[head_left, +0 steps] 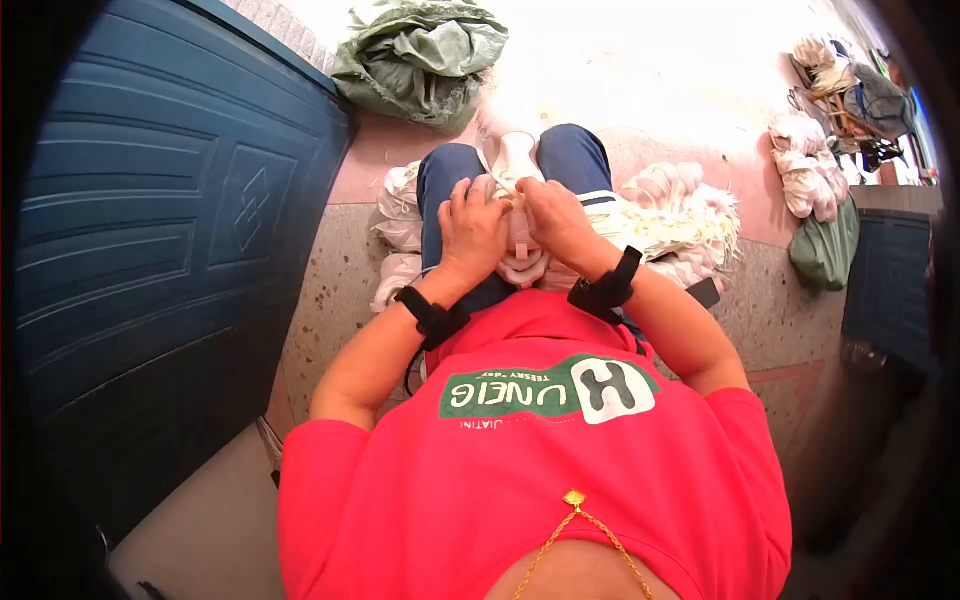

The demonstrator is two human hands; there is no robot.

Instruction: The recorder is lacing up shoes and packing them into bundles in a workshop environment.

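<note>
Between my knees is a pale pink and white shoe (522,240), its heel end toward me. My left hand (470,225) grips its left side with the fingers bent over the upper. On the opposite side, my right hand (558,218) is closed in a pinch close to the shoe's opening. Whatever lies between those fingertips is too small to make out. Beyond both hands, a white shoe part (517,158) sticks up between my thighs. A bundle of cream laces (660,228) lies by my right thigh.
Pale shoes (400,205) are piled by my left leg, and more shoes (668,183) by my right. A green sack (425,60) stands ahead near the blue door (170,200). Farther right are bundled shoes (808,170) and another green bag (828,245). A dark phone-like object (704,292) lies beside me.
</note>
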